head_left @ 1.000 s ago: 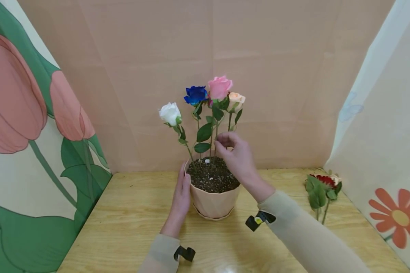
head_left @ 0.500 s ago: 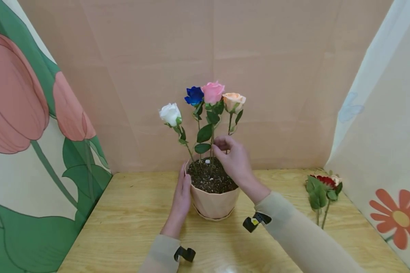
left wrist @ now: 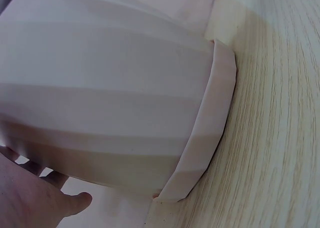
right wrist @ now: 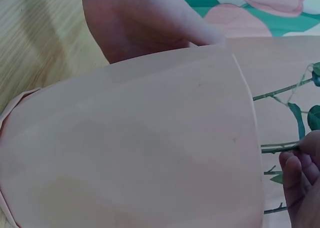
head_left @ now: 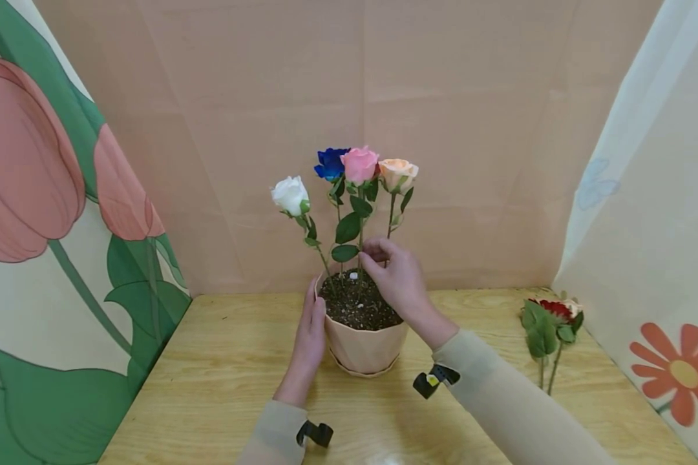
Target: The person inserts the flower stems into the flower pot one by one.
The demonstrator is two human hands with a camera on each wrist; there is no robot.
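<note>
Head view: right fingers (head_left: 379,245) pinch rose stem (head_left: 361,223); yellow wrist patch (head_left: 432,381) unreadable.

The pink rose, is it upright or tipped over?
Upright: in the head view, the pink rose has its bloom at the top, above the pot, with its stem pinched by the right hand.

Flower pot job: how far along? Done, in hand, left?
Done, by the look of it: white rose, blue rose and peach rose stand in the pot. In hand: the right-hand grip pinches the pink rose by its stem; the left-hand grip rests against the pot. Left, probably: the red flower and pale flower lying on the table.
</note>
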